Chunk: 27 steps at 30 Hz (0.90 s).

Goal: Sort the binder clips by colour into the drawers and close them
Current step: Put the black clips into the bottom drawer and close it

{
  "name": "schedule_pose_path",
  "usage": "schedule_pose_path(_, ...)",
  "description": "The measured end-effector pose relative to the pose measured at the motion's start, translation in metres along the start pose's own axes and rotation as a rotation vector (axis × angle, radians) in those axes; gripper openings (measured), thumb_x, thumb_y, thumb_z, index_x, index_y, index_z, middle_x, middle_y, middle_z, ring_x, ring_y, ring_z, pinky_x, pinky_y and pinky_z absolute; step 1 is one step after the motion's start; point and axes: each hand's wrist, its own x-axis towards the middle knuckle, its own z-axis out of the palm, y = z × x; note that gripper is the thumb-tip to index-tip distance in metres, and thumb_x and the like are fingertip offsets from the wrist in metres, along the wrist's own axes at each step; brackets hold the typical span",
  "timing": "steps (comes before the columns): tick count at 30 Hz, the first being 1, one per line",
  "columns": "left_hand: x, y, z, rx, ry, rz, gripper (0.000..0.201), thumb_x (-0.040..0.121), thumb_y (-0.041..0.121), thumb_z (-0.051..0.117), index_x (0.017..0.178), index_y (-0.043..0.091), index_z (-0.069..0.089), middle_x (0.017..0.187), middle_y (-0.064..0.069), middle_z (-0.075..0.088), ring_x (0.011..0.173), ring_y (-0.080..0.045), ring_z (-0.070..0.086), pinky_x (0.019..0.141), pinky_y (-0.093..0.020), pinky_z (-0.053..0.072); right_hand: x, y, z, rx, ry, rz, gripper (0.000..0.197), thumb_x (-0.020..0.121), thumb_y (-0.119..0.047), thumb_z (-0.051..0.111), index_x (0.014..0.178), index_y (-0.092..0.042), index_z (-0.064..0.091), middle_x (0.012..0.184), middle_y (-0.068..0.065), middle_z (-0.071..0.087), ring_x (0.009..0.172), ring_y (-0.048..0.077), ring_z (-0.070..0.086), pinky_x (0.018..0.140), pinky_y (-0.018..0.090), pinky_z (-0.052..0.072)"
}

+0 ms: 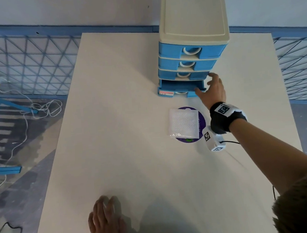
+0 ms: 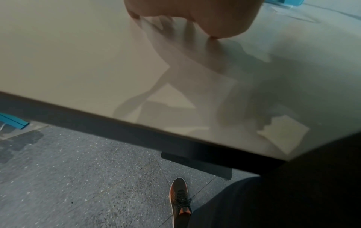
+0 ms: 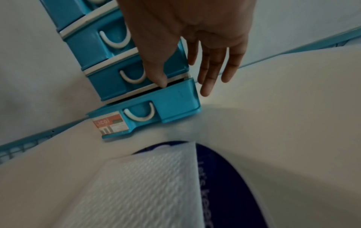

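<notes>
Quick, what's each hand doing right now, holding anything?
Left hand: open, flat on the table, holding nothing.
Right hand: open, thumb on the pulled-out bottom drawer, gripping nothing.

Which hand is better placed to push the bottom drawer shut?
Right. The right hand is already at the open bottom drawer, thumb on its top edge; the left hand rests flat on the table's near edge.

label [image 3: 110,124] on bottom drawer [image 3: 175,100]: "LICOI", uncertain | purple disc [image 3: 224,177]: "Let's keep…", partly readable

Left hand [image 2: 195,13] fingertips touch the beige table [image 2: 78,61]; orange shoe [image 2: 179,199] below
</notes>
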Motion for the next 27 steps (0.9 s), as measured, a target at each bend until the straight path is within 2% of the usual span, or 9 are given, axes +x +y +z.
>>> schedule_pose_path(9, 0.006, 0.0, -0.016, 0.017, -0.132, -0.038, 0.055, 0.08, 0.044, 0.027, 0.129, 0.019, 0.035, 0.123, -0.027, 0.055, 0.114, -0.033, 0.045, 0.089, -0.044, 0.037, -0.018, 0.017, 0.008, 0.021, -0.097, 0.066, 0.062, 0.078, -0.022, 0.066, 0.132, -0.011, 0.035, 0.128, 0.016, 0.053, 0.11, 0.031, 0.055, 0.094, 0.044, 0.045)
schedule_pose_path(14, 0.009, 0.003, -0.021, -0.021, -0.179, -0.068, 0.061, 0.068, 0.042, 0.037, 0.124, 0.018, 0.042, 0.122, -0.025, 0.055, 0.113, -0.032, 0.044, 0.088, -0.044, 0.036, -0.009, 0.025, 0.007, 0.04, -0.094, 0.08, 0.056, 0.079, -0.024, 0.066, 0.128, -0.014, 0.041, 0.121, 0.014, 0.059, 0.104, 0.03, 0.058, 0.09, 0.042, 0.047)
schedule_pose_path(17, 0.011, 0.004, -0.02, -0.038, -0.203, -0.081, 0.056, 0.08, 0.049, 0.026, 0.121, 0.016, 0.045, 0.118, -0.026, 0.058, 0.11, -0.032, 0.046, 0.084, -0.044, 0.039, 0.0, 0.028, 0.006, 0.029, -0.109, 0.059, 0.059, 0.078, -0.027, 0.069, 0.128, -0.014, 0.041, 0.12, 0.015, 0.059, 0.104, 0.031, 0.057, 0.089, 0.042, 0.046)
schedule_pose_path(22, 0.014, 0.013, -0.011, -0.097, -0.066, -0.075, 0.06, 0.08, 0.052, 0.021, 0.112, 0.013, 0.054, 0.11, -0.029, 0.061, 0.102, -0.033, 0.052, 0.078, -0.045, 0.042, 0.012, 0.032, 0.006, 0.016, -0.132, -0.018, 0.064, 0.074, -0.028, 0.072, 0.128, -0.012, 0.04, 0.119, 0.016, 0.058, 0.105, 0.032, 0.056, 0.09, 0.043, 0.045)
schedule_pose_path(27, 0.013, 0.027, 0.004, -0.154, 0.066, -0.136, 0.053, 0.068, 0.038, 0.031, 0.095, 0.008, 0.065, 0.101, -0.028, 0.064, 0.09, -0.038, 0.06, 0.077, -0.045, 0.044, 0.028, 0.035, 0.004, -0.034, -0.149, -0.079, 0.077, 0.066, -0.033, 0.079, 0.129, -0.012, 0.04, 0.117, 0.017, 0.056, 0.106, 0.032, 0.053, 0.092, 0.046, 0.046)
